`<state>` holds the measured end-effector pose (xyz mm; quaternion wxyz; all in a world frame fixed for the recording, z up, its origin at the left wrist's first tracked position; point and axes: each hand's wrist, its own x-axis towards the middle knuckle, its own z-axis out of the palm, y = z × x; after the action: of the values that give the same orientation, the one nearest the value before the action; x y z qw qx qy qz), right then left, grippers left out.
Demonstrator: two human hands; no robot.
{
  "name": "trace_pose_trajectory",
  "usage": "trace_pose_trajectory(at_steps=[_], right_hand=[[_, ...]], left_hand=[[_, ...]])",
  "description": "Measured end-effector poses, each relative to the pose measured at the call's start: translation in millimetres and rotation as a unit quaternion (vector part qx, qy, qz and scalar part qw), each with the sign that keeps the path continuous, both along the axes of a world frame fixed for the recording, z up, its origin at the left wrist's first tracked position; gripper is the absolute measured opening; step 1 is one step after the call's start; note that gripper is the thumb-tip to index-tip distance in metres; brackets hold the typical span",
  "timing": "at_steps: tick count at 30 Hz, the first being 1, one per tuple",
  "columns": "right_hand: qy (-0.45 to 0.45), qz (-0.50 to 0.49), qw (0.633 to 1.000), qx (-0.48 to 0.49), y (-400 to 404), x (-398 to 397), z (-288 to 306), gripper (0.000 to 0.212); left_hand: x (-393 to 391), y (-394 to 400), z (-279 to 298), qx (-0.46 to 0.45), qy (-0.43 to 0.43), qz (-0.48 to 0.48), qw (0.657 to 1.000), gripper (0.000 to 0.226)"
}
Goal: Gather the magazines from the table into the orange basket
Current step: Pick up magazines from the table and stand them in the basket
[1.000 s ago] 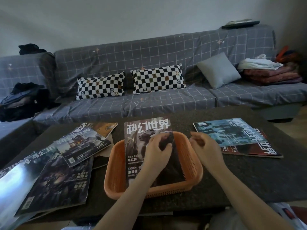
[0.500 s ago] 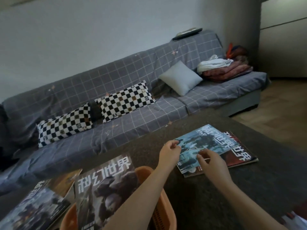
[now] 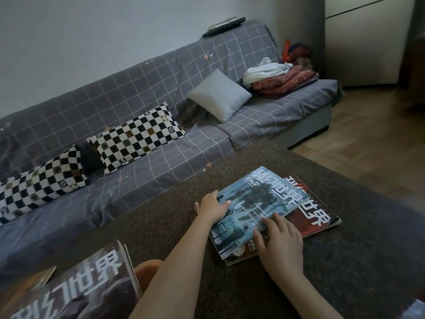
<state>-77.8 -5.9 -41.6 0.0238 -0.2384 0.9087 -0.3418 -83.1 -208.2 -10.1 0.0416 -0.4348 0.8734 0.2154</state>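
The head view showed the two hands on a small pile of two magazines at the right part of the dark worktop [image 3: 345, 261]. The left hand [image 3: 212, 207] held the left edge of the blue magazine [image 3: 257, 203], with the thumb lying on the cover and the other fingers seeming to go under the edge, though I could not see them clearly. The right hand [image 3: 279, 245] rested with spread, nearly straight fingers on the near corner of the blue magazine, where it overlapped the red magazine [image 3: 315, 217] below; it pressed and did not grip. The hands were apart, one at each side of the blue cover.

The orange basket [image 3: 147, 272] was at the lower left, mostly hidden behind the left forearm, and a dark magazine [image 3: 92, 288] leaned in it and stuck out over its rim.

In my judgement, the step in hand was to pick up this pile. To do it well, it would be better to take both magazines together: to slide the left fingers under the red one too, and to bring the right thumb on top with the fingers below. The covers looked glossy, so the top magazine could slip off if only the lower one was lifted. The pile should be kept flat and squared, then laid along the dark magazine, because the basket looked narrow for them.
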Motion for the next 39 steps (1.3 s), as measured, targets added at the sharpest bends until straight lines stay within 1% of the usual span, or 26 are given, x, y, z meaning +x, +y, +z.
trace_pose_trajectory(at_steps=[3,6,8,10,11,12,13,16,18,20,22,24,26,27,28,29,33,34,36,39], right_hand=[[0.009,-0.004,1.0,0.015,7.6,-4.5,1.9,0.053],[0.006,-0.013,1.0,0.023,21.0,-9.1,5.3,0.055],[-0.007,-0.009,1.0,0.016,29.2,-11.1,8.3,0.055],[-0.028,0.003,1.0,0.01,36.8,-11.4,11.5,0.056],[-0.038,0.01,0.999,0.01,41.0,-10.9,13.2,0.057],[-0.047,0.017,0.999,0.009,45.7,-10.2,14.9,0.058],[-0.058,0.023,0.998,0.004,50.9,-9.4,16.8,0.058],[-0.115,0.03,0.993,-0.028,68.2,-4.7,24.2,0.06],[-0.141,0.034,0.989,-0.041,78.9,2.4,29.6,0.061],[-0.157,0.028,0.985,-0.06,87.7,10.9,34.1,0.061],[-0.182,0.013,0.979,-0.09,96.9,19.4,38.5,0.063],[-0.247,-0.001,0.957,-0.153,105.3,26.8,44.4,0.066],[-0.328,-0.015,0.913,-0.24,112.3,35.4,52.9,0.065],[-0.353,-0.019,0.893,-0.279,115.3,39.3,56.9,0.062],[-0.364,-0.019,0.879,-0.307,117.7,42.8,60.6,0.059],[-0.364,-0.013,0.874,-0.321,119.4,46.6,64.8,0.054],[-0.339,0.036,0.88,-0.33,118.1,67.0,89.5,0.021],[-0.332,0.05,0.883,-0.329,115.9,72.3,95.5,0.018],[-0.328,0.081,0.882,-0.328,108.7,87.0,106.7,0.018],[-0.324,0.124,0.879,-0.326,94.1,112.5,117.9,0.009]], left_hand=[[1.7,3.0,1.9,-0.016,0.013,0.005,1.0,0.078],[7.5,17.0,12.4,-0.029,0.0,0.009,1.0,0.074],[13.7,28.8,19.5,-0.033,-0.008,0.014,0.999,0.072],[22.4,41.7,24.2,-0.033,-0.019,0.027,0.999,0.078],[27.5,48.6,26.7,-0.047,-0.032,0.034,0.998,0.082],[32.7,55.5,29.7,-0.055,-0.038,0.04,0.997,0.082],[38.2,62.2,32.8,-0.044,-0.03,0.04,0.998,0.078],[56.0,82.7,41.6,0.038,0.048,0.03,0.998,0.05],[70.8,98.0,48.0,0.066,0.114,0.043,0.99,0.037],[84.3,113.6,53.7,0.09,0.183,0.068,0.977,0.033],[99.0,129.6,61.2,0.107,0.246,0.084,0.96,0.035],[116.4,142.4,70.1,0.103,0.293,0.072,0.948,0.033],[136.7,152.3,78.4,0.093,0.331,0.053,0.938,0.031],[147.5,156.4,81.9,0.09,0.347,0.051,0.932,0.031],[158.9,159.7,85.0,0.088,0.364,0.055,0.926,0.031],[171.5,162.5,87.7,0.091,0.387,0.063,0.916,0.031],[221.5,167.7,94.8,0.127,0.484,0.114,0.858,0.026],[233.0,167.2,96.0,0.127,0.498,0.126,0.849,0.025],[258.2,164.9,97.9,0.131,0.523,0.151,0.829,0.025],[296.9,161.1,95.6,0.145,0.555,0.187,0.797,0.025]])
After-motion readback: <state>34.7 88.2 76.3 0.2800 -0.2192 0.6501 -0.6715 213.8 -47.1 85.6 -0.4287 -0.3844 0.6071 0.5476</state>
